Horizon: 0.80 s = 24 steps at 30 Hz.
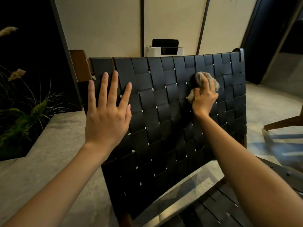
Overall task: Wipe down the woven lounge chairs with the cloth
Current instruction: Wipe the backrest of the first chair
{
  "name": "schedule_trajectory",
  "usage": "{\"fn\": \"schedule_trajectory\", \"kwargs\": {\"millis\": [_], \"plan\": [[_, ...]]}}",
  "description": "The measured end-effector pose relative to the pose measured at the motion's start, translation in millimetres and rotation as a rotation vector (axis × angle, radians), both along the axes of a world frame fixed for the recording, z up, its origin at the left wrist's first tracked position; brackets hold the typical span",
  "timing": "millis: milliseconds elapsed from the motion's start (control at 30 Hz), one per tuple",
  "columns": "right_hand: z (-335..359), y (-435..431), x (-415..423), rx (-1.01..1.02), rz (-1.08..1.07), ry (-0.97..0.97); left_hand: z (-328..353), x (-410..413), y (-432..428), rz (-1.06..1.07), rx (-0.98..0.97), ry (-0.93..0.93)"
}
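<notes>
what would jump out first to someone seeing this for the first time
The black woven chair back fills the middle of the view. On its upper right, the right hand grips a bunched beige cloth against the straps; the left hand lies flat, fingers spread, on its left side.

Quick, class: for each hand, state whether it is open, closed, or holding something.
Left hand: open, fingers spread flat against the woven chair back.
Right hand: closed, gripping the bunched cloth against the weave.
</notes>
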State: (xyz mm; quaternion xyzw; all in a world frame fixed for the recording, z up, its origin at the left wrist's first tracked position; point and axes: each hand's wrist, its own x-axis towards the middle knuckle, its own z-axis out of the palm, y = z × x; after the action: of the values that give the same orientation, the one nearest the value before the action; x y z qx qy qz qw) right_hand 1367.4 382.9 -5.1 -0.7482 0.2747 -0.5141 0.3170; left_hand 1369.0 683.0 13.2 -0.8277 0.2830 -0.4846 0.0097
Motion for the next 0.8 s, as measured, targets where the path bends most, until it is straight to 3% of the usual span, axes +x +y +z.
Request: {"fn": "schedule_trajectory", "kwargs": {"millis": [133, 267, 367, 500, 567, 700, 800], "plan": [[7.8, 24.1, -2.7, 0.049, -0.024, -0.06, 0.8, -1.3, 1.7, -0.008, -0.015, 0.007], [-16.0, 110.0, -19.2, -0.314, 0.2, -0.091, -0.4, -3.8, 5.3, -0.037, -0.055, -0.005], [-51.1, 172.2, -35.5, -0.465, 0.351, -0.049, -12.7, -8.4, 13.1, -0.042, -0.083, 0.012], [-68.1, 151.2, -44.6, -0.684, 0.379, -0.035, -26.7, -13.3, 18.7, -0.117, -0.059, 0.011], [-65.3, 112.0, -42.4, -0.565, 0.257, 0.002, -28.1, -13.6, 17.1, -0.124, -0.078, 0.016], [-56.5, 31.6, -39.0, 0.074, 0.003, 0.069, -32.1, -14.1, 13.0, -0.089, -0.114, 0.004], [-51.4, 33.9, -36.2, 0.149, -0.029, 0.063, -33.8, -12.3, 11.1, -0.098, -0.136, -0.012]]}}
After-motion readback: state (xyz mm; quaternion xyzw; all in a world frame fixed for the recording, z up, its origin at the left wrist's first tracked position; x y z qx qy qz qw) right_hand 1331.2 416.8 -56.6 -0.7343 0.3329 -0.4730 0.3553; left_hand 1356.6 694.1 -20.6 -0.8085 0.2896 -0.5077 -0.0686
